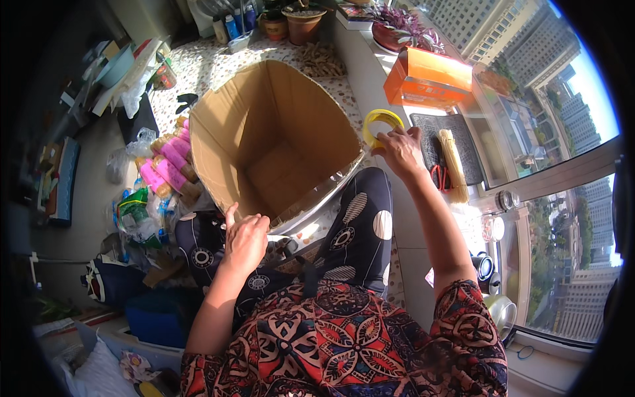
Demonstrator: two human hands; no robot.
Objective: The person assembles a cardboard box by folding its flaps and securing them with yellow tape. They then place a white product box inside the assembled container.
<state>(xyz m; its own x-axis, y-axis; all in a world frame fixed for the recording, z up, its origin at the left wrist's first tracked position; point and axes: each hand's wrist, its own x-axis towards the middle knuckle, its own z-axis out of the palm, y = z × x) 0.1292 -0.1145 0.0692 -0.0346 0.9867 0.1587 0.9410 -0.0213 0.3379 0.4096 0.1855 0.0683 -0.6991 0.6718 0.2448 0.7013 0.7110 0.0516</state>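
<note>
A big open cardboard box stands in front of my knees, with nothing visible inside it. My left hand rests on its near rim, fingers curled over the edge. My right hand reaches to the window ledge and grips a yellow roll of tape by its near side. The roll stands tilted on the ledge next to the box's right corner.
An orange box, a dark mat with red scissors and a pale bundle lie on the ledge. Pink bottles and bags crowd the floor at left. Plant pots stand behind the box.
</note>
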